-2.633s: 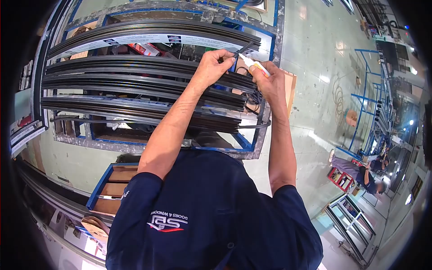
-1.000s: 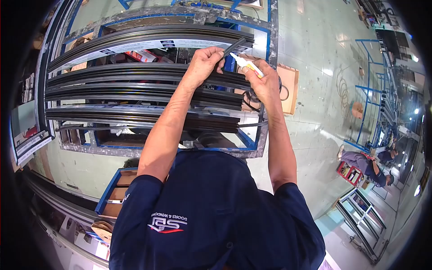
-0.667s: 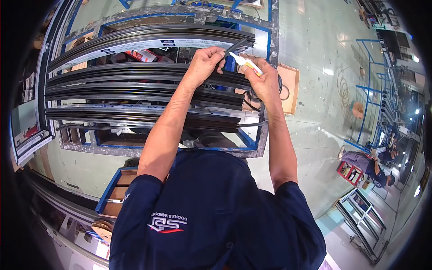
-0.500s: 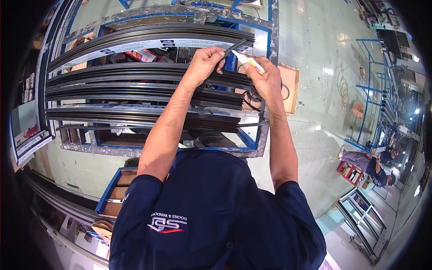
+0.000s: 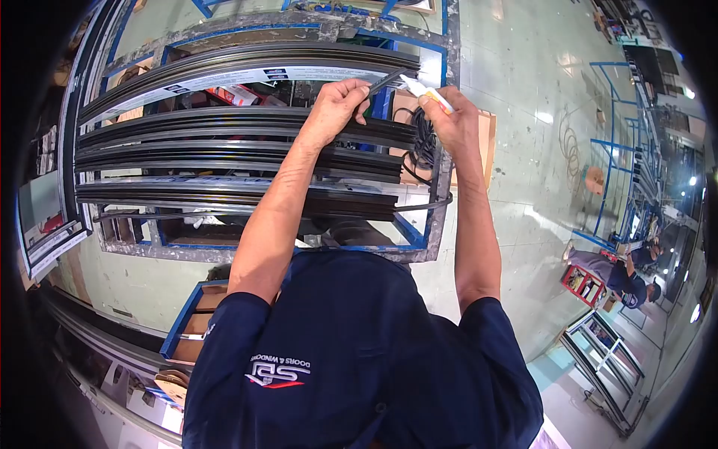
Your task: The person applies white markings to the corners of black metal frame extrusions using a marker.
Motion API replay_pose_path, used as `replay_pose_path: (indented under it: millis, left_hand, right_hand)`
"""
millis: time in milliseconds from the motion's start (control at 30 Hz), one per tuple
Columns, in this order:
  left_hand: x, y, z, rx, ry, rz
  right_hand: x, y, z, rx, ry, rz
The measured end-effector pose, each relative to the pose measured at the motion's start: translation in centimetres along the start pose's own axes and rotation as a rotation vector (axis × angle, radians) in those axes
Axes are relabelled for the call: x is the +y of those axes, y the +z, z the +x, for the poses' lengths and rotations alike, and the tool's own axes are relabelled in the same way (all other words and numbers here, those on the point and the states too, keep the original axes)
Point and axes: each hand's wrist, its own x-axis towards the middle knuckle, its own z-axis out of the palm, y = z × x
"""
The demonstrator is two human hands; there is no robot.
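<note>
My left hand pinches a thin dark strip that points up and to the right, above the dark profiles. Closed around a small white glue bottle with a yellow and red label is my right hand. The bottle's nozzle points up and left, close to the far end of the strip; whether they touch is too small to tell. Several long dark profiles lie side by side on the blue and grey frame table beneath both hands.
Coiled black cord lies over a cardboard piece beside my right hand. A blue-edged tray stands at the lower left. At the far right, another person is near a red box and blue racks.
My right hand and the bottle have moved right, uncovering more of the black cord. My left hand and the strip have shifted only slightly.
</note>
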Motion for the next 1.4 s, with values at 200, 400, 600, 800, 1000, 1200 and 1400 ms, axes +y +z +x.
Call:
replay_pose_path:
  millis: [200, 400, 600, 800, 1000, 1200, 1400]
  left_hand:
    - [0.4, 0.1, -0.2, 0.002, -0.007, 0.009]
    - [0.4, 0.0, -0.1, -0.017, -0.015, 0.011]
    - [0.1, 0.0, -0.2, -0.037, 0.022, 0.086]
    - [0.1, 1.5, -1.4, -0.092, 0.372, 0.672]
    - [-0.4, 2.4, -2.3, -0.148, 0.579, 1.019]
    - [-0.7, 2.7, -2.1, -0.145, 0.572, 1.126]
    - [-0.2, 2.6, -1.3, -0.2, 0.477, 1.111]
  right_hand:
    - [-1.4, 1.7, -1.4, -0.075, -0.049, -0.115]
    - [-1.0, 0.9, -0.9, -0.039, 0.093, 0.079]
    - [0.0, -0.6, -1.0, 0.07, 0.135, 0.168]
    - [4.2, -2.8, -3.0, 0.144, 0.151, 0.683]
    - [8.8, -1.7, -4.9, 0.051, 0.302, 0.652]
    - [9.3, 0.9, -4.8, 0.097, 0.402, 0.6]
    - [6.2, 0.9, -4.0, 0.023, 0.419, 0.463]
